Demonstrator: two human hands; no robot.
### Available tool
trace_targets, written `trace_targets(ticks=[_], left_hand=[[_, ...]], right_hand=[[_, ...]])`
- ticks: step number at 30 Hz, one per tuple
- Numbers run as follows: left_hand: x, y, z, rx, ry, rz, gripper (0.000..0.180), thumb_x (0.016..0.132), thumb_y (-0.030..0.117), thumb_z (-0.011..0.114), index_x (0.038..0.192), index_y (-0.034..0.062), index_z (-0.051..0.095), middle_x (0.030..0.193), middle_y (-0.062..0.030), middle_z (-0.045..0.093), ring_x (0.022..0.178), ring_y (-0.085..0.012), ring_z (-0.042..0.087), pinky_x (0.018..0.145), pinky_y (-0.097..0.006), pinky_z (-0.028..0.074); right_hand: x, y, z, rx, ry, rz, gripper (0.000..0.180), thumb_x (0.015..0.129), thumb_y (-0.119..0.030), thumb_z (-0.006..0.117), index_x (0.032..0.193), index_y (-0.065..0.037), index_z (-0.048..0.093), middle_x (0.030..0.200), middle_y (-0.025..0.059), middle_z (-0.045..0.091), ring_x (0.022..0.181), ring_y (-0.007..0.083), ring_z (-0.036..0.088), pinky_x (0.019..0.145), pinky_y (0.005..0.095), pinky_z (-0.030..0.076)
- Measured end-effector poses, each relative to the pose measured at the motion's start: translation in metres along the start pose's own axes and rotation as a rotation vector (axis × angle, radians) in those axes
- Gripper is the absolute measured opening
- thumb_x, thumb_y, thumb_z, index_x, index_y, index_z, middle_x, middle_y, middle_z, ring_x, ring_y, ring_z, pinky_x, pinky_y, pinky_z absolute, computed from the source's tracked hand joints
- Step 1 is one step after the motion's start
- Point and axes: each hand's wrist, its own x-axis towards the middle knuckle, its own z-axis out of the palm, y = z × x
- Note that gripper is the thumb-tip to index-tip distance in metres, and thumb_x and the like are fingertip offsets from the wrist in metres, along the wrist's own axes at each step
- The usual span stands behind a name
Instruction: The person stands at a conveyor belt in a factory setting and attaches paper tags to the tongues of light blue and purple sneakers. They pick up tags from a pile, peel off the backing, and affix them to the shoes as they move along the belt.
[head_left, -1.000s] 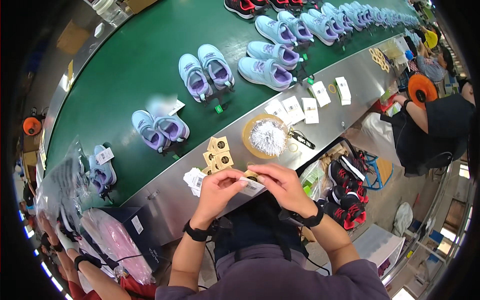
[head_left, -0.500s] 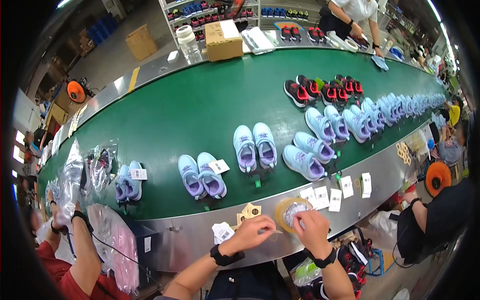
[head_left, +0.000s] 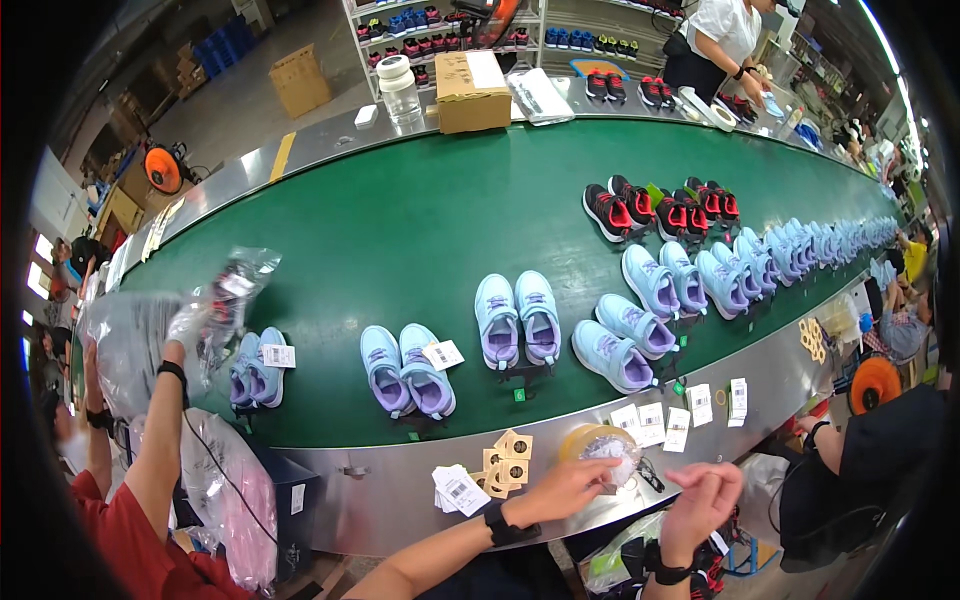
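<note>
My left hand reaches to a round yellow-rimmed dish of white thread-like ties on the steel ledge, its fingertips at the ties. My right hand hovers to the right of the dish, off the ledge, with curled fingers; I cannot see anything in it. Tan square tags and a small stack of white labels lie left of the dish. White barcode tags lie to its right. Pairs of lilac and blue sneakers ride the green belt beyond.
A person in a red sleeve at my left holds a clear plastic bag over the belt. Another person in black sits at my right. Black-and-red sneakers, a cardboard box and shelves stand farther off.
My hands, held together over the ledge before, have parted: the left went to the dish, the right pulled back. The view has tilted up along the belt.
</note>
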Motion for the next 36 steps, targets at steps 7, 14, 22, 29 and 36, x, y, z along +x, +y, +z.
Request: trace_targets(ticks=[7, 14, 22, 29, 36], left_hand=[[-0.034, 0.033, -0.058, -0.115, 0.329, -0.004, 0.013, 0.078, -0.002, 0.061, 0.091, 0.0014, 0.061, 0.118, -0.0109, 0.056, 0.090, -0.0160, 0.061, 0.071, -0.026, 0.051], [-0.003, 0.070, -0.102, -0.698, 0.821, -0.069, 0.016, 0.081, -0.003, 0.062, 0.097, -0.0028, 0.057, 0.090, -0.0047, 0.063, 0.082, -0.0085, 0.059, 0.074, -0.023, 0.047], [0.023, 0.078, -0.100, -0.823, 0.899, 0.007, 0.017, 0.081, -0.002, 0.063, 0.097, -0.0025, 0.057, 0.089, -0.0077, 0.063, 0.078, -0.0093, 0.059, 0.072, -0.023, 0.048], [0.023, 0.073, -0.096, -0.751, 0.891, 0.042, 0.017, 0.082, -0.004, 0.062, 0.098, -0.0033, 0.057, 0.090, -0.0067, 0.063, 0.079, -0.0088, 0.059, 0.071, -0.022, 0.048], [0.030, 0.071, -0.092, -0.584, 0.877, 0.069, 0.014, 0.081, -0.005, 0.062, 0.095, -0.0022, 0.058, 0.088, -0.0042, 0.063, 0.078, -0.0078, 0.058, 0.071, -0.022, 0.047]], right_hand=[[0.042, -0.026, 0.013, -0.469, -0.429, -0.048, 0.012, 0.086, 0.003, 0.051, 0.097, -0.001, 0.056, 0.077, 0.0067, 0.055, 0.062, 0.0136, 0.052, 0.053, 0.0254, 0.043], [0.070, -0.040, 0.091, -0.465, -0.796, -0.183, 0.013, 0.082, 0.000, 0.060, 0.095, -0.001, 0.063, 0.072, 0.0117, 0.064, 0.065, 0.0230, 0.066, 0.055, 0.0297, 0.048], [0.087, -0.024, 0.132, -0.522, -0.777, -0.651, 0.013, 0.069, -0.002, 0.068, 0.079, -0.006, 0.062, 0.065, 0.0059, 0.062, 0.054, 0.0215, 0.060, 0.048, 0.0304, 0.045], [0.087, -0.011, 0.138, -0.556, -0.773, -0.735, 0.012, 0.067, -0.002, 0.067, 0.074, -0.008, 0.059, 0.058, 0.0032, 0.055, 0.051, 0.0194, 0.056, 0.044, 0.0311, 0.042], [0.093, -0.004, 0.137, -0.622, -0.808, -0.728, 0.011, 0.069, -0.002, 0.065, 0.073, -0.008, 0.058, 0.059, 0.0036, 0.055, 0.050, 0.0194, 0.056, 0.043, 0.0303, 0.042]])
